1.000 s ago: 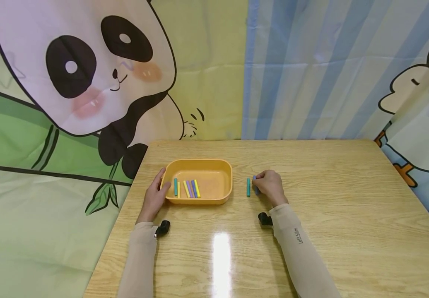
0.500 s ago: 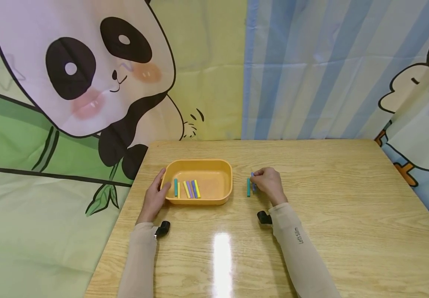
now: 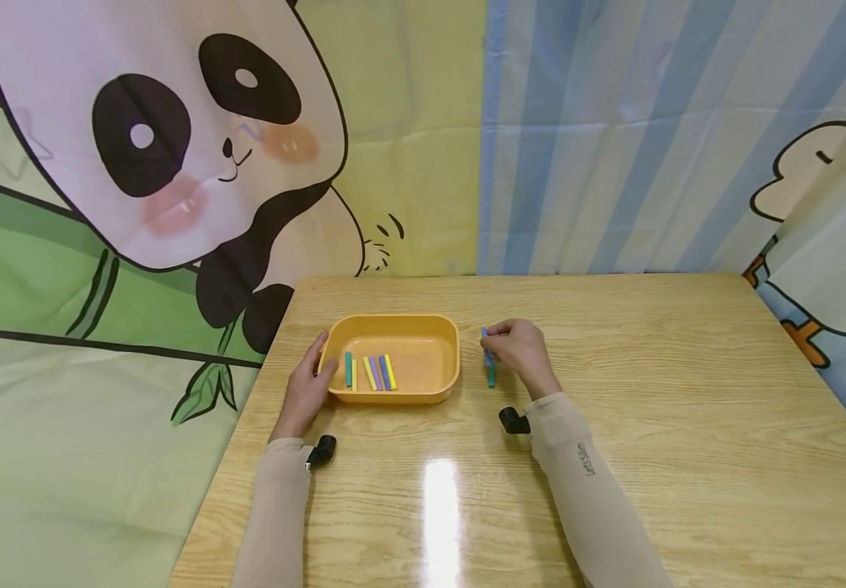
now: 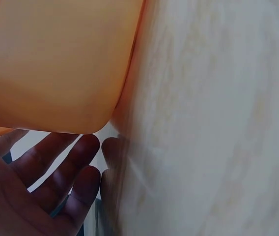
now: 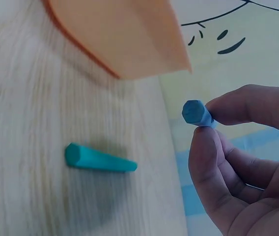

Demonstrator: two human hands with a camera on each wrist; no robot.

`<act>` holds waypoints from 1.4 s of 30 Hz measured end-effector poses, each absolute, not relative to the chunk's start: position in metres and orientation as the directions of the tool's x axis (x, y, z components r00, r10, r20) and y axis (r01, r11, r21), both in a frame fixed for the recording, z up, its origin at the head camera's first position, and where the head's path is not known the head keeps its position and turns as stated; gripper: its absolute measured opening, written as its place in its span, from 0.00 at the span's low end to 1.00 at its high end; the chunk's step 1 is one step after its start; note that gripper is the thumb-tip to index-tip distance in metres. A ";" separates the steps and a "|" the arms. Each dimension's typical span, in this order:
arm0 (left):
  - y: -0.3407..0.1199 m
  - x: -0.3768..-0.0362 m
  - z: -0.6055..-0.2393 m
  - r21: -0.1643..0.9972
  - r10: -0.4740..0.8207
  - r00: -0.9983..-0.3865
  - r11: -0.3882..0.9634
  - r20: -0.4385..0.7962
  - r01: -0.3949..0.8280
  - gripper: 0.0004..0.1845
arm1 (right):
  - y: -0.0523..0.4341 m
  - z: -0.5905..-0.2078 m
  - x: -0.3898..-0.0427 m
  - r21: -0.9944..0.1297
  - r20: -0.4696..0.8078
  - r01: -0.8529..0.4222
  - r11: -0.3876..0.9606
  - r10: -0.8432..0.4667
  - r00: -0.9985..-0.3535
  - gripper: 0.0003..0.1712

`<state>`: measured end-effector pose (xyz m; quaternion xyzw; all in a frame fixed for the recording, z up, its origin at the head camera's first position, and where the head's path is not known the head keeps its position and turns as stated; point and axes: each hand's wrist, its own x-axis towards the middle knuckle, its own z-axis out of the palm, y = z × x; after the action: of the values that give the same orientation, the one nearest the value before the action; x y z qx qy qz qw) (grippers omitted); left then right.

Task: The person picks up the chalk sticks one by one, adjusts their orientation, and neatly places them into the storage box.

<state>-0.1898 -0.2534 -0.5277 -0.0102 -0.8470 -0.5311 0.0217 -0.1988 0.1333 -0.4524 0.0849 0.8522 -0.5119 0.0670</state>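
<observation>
**Blue stick lifted off the table; teal stick left lying**

- Right hand (image 3: 518, 349): pinches a blue stick (image 5: 197, 113) between thumb and fingertips. A second ago the stick lay on the wooden table (image 3: 651, 384) under this hand; it is now raised clear of the surface, and the hand has shifted up and toward the tray.
- Teal stick (image 5: 99, 159): lies flat on the table, just beside the right hand, apart from the tray. Position unchanged across the three head views.
- Orange tray (image 3: 434, 384): rests on the table to the left of the right hand, unmoved. It holds a row of coloured sticks (image 3: 369, 371), teal, yellow, purple and blue.
- Left hand (image 3: 308, 384): fingers relaxed, resting against the tray's left wall, holding nothing; same place as before.
- Reading: the pick-up looks complete and the carry begun; one stick remains outside the tray.
</observation>
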 end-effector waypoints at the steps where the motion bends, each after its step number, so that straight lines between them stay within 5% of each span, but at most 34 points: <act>1: -0.253 -0.190 -0.528 0.899 -0.006 -0.999 0.436 0.049 0.041 0.33 | 0.132 -0.451 -0.199 -0.862 -0.198 0.210 0.461 0.075 -0.977 0.16; 42: -0.253 -0.189 -0.526 0.900 -0.003 -0.998 0.434 0.055 0.048 0.32 | 0.068 -0.438 -0.203 -0.909 -0.155 0.144 0.392 0.002 -0.988 0.10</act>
<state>-0.1889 -0.2533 -0.5259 -0.0133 -0.8465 -0.5317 0.0241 -0.2027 0.0676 -0.4382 0.0439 0.8317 -0.5498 0.0642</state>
